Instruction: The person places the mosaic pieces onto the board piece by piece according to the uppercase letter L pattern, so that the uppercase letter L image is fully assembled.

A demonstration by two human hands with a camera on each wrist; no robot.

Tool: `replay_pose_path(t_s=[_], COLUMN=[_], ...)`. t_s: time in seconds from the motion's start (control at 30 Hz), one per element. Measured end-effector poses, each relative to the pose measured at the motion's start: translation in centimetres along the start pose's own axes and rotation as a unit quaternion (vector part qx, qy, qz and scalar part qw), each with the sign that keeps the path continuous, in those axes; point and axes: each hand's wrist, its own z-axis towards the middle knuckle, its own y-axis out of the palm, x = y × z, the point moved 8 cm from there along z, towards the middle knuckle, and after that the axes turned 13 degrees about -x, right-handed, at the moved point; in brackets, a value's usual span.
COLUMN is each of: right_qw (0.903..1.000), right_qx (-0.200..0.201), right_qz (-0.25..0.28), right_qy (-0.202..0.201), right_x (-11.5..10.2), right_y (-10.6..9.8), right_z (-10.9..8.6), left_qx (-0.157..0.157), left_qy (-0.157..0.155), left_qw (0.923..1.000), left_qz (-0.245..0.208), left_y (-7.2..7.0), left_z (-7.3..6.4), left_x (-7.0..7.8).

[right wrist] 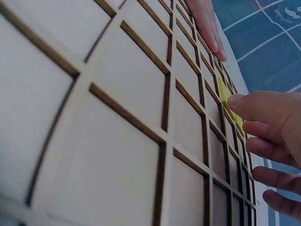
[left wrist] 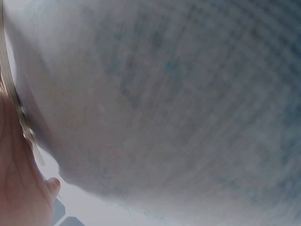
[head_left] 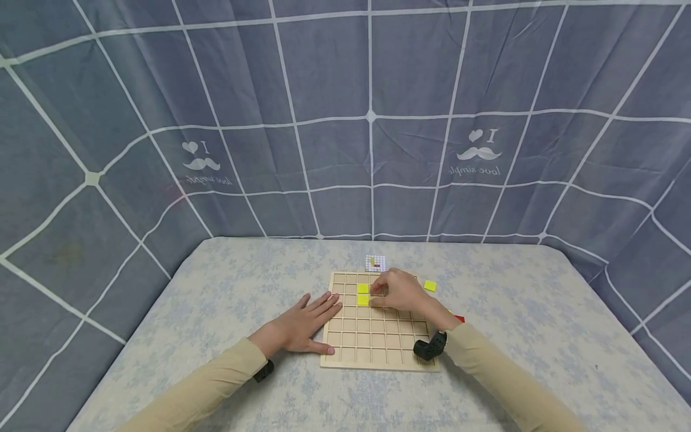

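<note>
A light wooden grid board lies on the table, with two yellow square tiles in neighbouring cells of one column near its far side. My right hand reaches over the board from the right, its thumb and index finger pinching at a yellow tile. In the right wrist view the other fingers are bent beside it. My left hand lies flat with fingers spread, fingertips and thumb resting on the board's left edge. The left wrist view shows only part of that hand and blurred tablecloth.
A small printed pattern card lies just beyond the board. One loose yellow tile sits right of the board. Red pieces show partly behind the right wrist. A grey curtain with white lines hangs behind the table.
</note>
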Motion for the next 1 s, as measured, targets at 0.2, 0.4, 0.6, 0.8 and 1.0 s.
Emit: replay_pose_path(t_s=[0.2, 0.4, 0.6, 0.8, 1.0], right_qw=[0.9996, 0.9981, 0.9954, 0.992, 0.9849], right_qx=[0.015, 0.029, 0.037, 0.049, 0.065], right_qz=[0.007, 0.021, 0.045, 0.053, 0.092], right_qy=[0.021, 0.05, 0.076, 0.103, 0.131], right_x=[1.4, 3.5, 5.4, 7.6, 10.0], right_y=[-1.4, -3.0, -4.0, -4.3, -4.1], right_z=[-1.2, -2.6, -4.3, -5.9, -7.1], left_qx=[0.003, 0.01, 0.009, 0.008, 0.004], left_qy=[0.005, 0.013, 0.013, 0.013, 0.008], left_qw=[1.0, 0.9998, 0.9998, 0.9998, 0.9999], left_qz=[-0.006, -0.01, -0.012, -0.016, -0.009], left_y=[-0.1, -0.2, -0.2, -0.4, -0.2], left_z=[-0.1, -0.2, -0.2, -0.3, -0.2], left_x=[0.0, 0.1, 0.2, 0.3, 0.2])
